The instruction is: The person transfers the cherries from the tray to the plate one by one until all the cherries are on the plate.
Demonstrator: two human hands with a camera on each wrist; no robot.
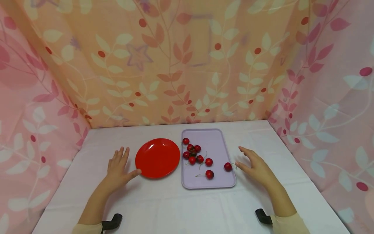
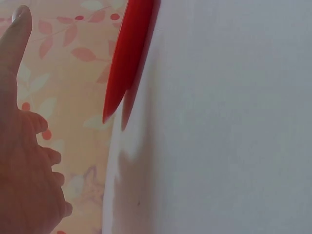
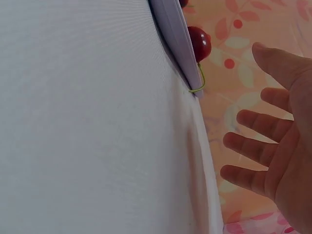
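A round red plate (image 1: 157, 158) lies on the white table, and my left hand (image 1: 118, 170) hovers at its left side with fingers spread. The thumb tip overlaps the plate's rim in the head view; contact is unclear. Right of the plate is a lilac rectangular tray (image 1: 208, 139) bearing several red cherries with stems, most clustered along its left side. One cherry (image 1: 228, 167) sits by the tray's right edge, its stem hanging over the rim in the right wrist view. My right hand (image 1: 257, 167) is just right of that cherry, fingers extended, holding nothing.
Floral cloth walls enclose the table: an orange one (image 1: 181, 65) behind, pink ones (image 1: 35, 139) at left and right. A white cloth (image 1: 175, 211) covers the tabletop. Black wrist mounts (image 1: 112, 222) show on both forearms.
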